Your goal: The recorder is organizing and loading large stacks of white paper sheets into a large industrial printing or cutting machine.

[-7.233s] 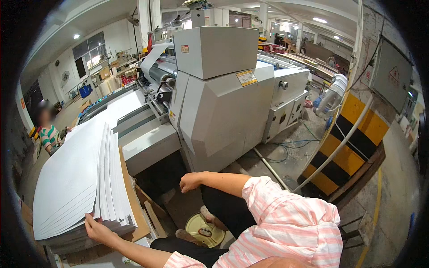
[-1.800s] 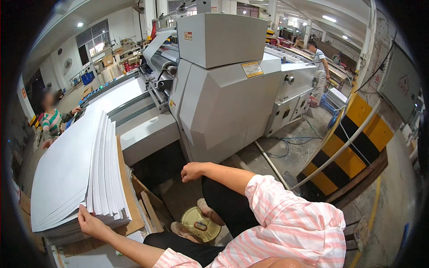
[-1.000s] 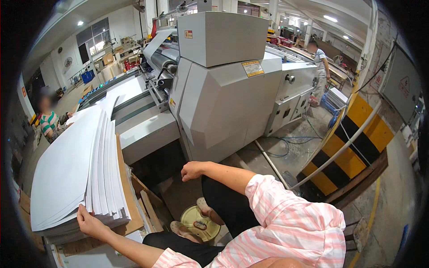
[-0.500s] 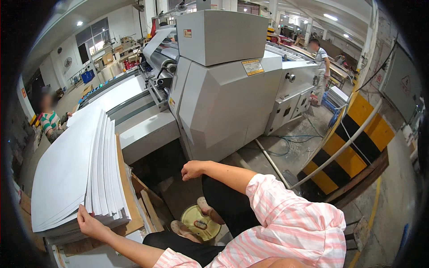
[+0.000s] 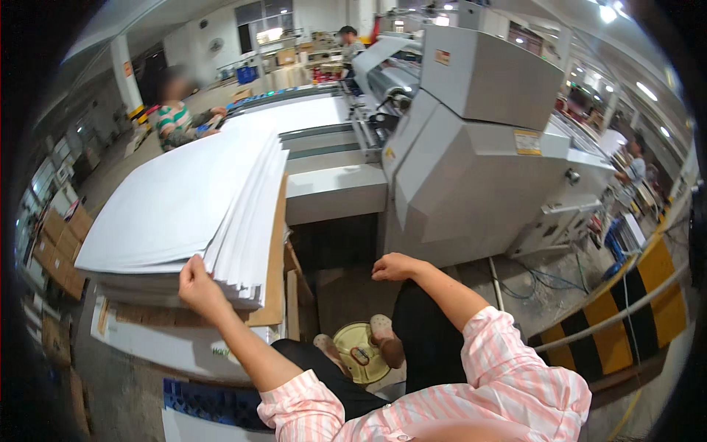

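A tall stack of large white paper sheets [image 5: 173, 195] lies to my left, its near right edges fanned out in layers. At the front corner of the upper sheets, my left hand [image 5: 202, 287] has thumb and fingers pinched together on the paper's edge. How many sheets lie between the fingers cannot be made out. My right hand [image 5: 396, 267] hangs in front of my right knee, fingers curled in and nothing visible in them. Brown board [image 5: 277, 243] shows along the stack's right side.
A big grey machine [image 5: 471, 177] with rollers stands ahead. Beyond the stack, a person in a striped top [image 5: 175, 121] faces the feed table. A yellow round lid [image 5: 361, 353] lies by my feet. A black-and-yellow barrier [image 5: 611, 331] is at right, a blue plastic pallet [image 5: 213, 401] lower left.
My view has swung left, so the machine and stack appear farther right. The left hand stays at the paper corner; the right hand stays curled near the knee.
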{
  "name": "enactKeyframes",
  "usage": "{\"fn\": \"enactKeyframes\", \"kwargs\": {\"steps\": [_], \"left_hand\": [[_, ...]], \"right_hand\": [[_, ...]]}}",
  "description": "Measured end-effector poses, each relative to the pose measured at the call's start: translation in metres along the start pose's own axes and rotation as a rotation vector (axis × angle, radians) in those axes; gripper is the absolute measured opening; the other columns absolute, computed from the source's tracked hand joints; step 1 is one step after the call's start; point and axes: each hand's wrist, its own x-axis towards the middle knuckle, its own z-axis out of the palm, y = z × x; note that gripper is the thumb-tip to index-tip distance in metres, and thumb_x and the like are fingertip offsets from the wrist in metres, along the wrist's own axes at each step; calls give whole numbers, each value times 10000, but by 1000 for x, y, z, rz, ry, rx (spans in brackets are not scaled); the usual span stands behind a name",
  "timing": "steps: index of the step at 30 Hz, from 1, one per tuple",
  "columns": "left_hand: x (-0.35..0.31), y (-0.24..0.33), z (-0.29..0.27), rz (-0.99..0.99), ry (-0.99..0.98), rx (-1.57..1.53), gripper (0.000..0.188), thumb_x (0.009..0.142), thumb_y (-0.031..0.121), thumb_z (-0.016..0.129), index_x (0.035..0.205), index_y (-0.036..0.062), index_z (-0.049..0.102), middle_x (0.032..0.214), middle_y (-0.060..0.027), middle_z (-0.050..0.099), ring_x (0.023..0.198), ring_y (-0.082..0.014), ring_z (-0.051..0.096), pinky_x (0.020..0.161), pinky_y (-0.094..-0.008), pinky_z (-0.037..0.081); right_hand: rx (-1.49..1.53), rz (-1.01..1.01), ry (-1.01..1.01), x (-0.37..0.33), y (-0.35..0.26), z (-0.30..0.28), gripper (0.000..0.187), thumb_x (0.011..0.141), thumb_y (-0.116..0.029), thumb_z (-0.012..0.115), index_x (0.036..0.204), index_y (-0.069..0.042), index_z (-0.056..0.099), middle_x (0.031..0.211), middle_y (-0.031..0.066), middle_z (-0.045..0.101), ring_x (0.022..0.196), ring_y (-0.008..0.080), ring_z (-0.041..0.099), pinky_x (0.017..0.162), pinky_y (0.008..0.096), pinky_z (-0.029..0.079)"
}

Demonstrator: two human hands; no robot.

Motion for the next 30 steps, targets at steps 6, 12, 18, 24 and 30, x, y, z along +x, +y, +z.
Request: {"fn": "enactKeyframes", "kwargs": {"steps": [6,12,18,24,30], "left_hand": [[-4,6,3,49,-3,49,202,812,149,607,860,-47,630,796,-98,611,679,-174,558,635,-293,455],[1,-3,-1,25,-17,48,190,782,134,617,873,-32,632,804,-104,584,681,-194,572,601,-299,466],[-3,0,-3,-91,-10,-160,205,771,109,622,916,-36,624,797,-110,564,640,-165,563,533,-275,475],[-1,-8,1,-17,1,-60,236,776,137,618,942,-30,625,820,-142,587,683,-217,585,609,-315,465],[-3,-1,-1,-51,-17,-56,274,798,186,614,956,-38,621,830,-156,590,672,-219,593,601,-321,469]], "right_hand": [[-214,-195,66,-7,-16,-2,346,792,-345,557,990,-70,630,924,158,629,879,337,583,762,408,461],[104,-453,209,-5,-127,-36,246,810,-197,605,974,-14,622,856,135,641,771,216,621,685,314,481],[327,-715,414,33,-253,-70,161,816,-126,583,909,-5,634,805,135,624,734,224,602,649,294,473],[-188,-1000,559,74,-317,-67,186,782,-155,620,936,-56,651,834,97,629,756,250,569,689,319,460],[-60,-897,528,89,-318,-67,166,763,-204,610,836,-65,665,790,96,622,717,269,564,654,363,455]]}}
